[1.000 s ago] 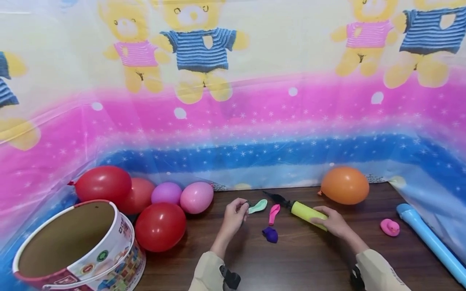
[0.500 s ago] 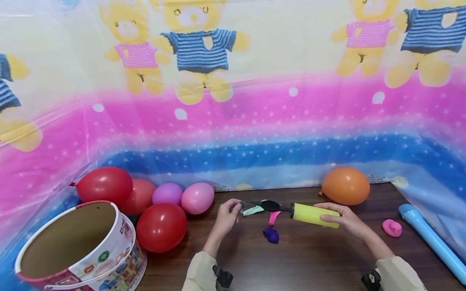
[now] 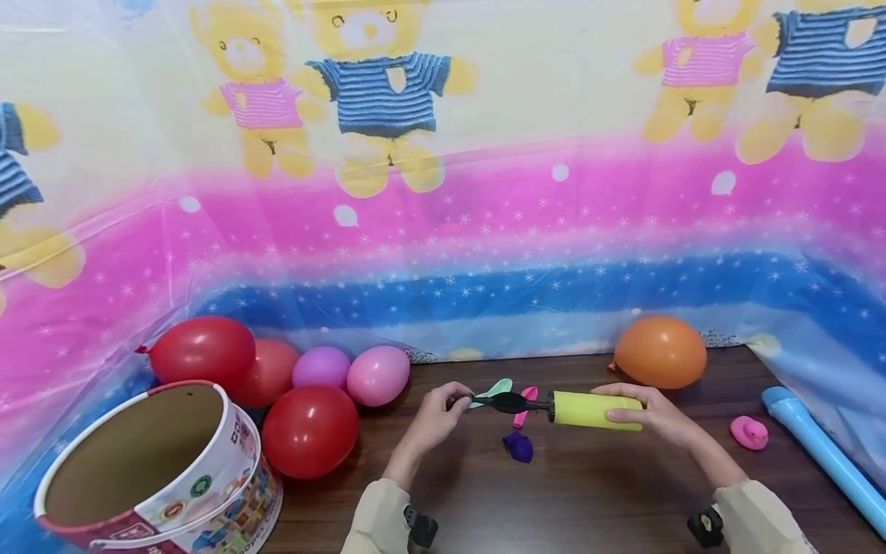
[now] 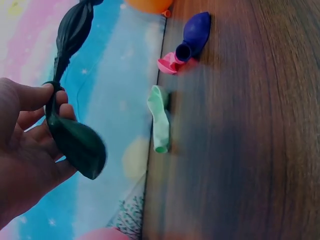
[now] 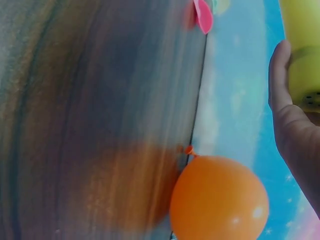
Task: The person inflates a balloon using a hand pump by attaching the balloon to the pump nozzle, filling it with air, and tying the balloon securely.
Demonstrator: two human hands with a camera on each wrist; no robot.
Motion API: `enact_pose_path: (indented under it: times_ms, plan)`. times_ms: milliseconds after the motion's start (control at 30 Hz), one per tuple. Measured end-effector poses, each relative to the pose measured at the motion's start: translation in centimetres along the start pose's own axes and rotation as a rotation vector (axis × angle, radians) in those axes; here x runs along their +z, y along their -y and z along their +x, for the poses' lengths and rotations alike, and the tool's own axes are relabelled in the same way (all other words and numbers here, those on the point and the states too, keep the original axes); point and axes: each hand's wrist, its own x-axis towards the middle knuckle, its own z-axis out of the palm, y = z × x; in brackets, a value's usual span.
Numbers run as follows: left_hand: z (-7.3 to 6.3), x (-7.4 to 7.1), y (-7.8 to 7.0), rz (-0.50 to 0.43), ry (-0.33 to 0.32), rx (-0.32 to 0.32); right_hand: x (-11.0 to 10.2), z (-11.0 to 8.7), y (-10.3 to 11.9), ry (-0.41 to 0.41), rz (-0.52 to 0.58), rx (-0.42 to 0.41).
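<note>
My left hand (image 3: 439, 413) pinches the neck of a dark green balloon (image 4: 79, 147), which is uninflated. That neck sits on the tip of the black nozzle (image 3: 510, 402) of a hand balloon pump. In my right hand (image 3: 654, 412) is the pump's yellow barrel (image 3: 588, 409), gripped near its far end with the thumb along the front. The pump lies level above the table, between both hands. Uninflated mint green (image 4: 160, 122), pink (image 4: 171, 64) and purple (image 4: 195, 34) balloons lie on the table below it.
Several inflated balloons, among them a red balloon (image 3: 311, 431), cluster at the left behind a white bucket (image 3: 244, 462). An inflated orange balloon (image 3: 661, 352) is at the back right. A pink rubber duck (image 3: 749, 432) and a light blue tube (image 3: 827, 454) lie at the right.
The pump has been raised off the table and swung level, its nozzle moving left to my left hand. The dark green balloon's neck is now on the nozzle tip.
</note>
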Motion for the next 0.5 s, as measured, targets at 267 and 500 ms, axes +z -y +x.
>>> enact_pose_path:
  times_ms: [267, 500]
  plan:
    - [-0.7, 0.3, -1.9, 0.117, 0.08, 0.077, 0.1, 0.3, 1.3, 0.023, -0.009, -0.007]
    - [-1.3, -0.1, -3.1, 0.09, 0.088, 0.085, 0.3, 0.1, 1.7, 0.101, 0.029, 0.027]
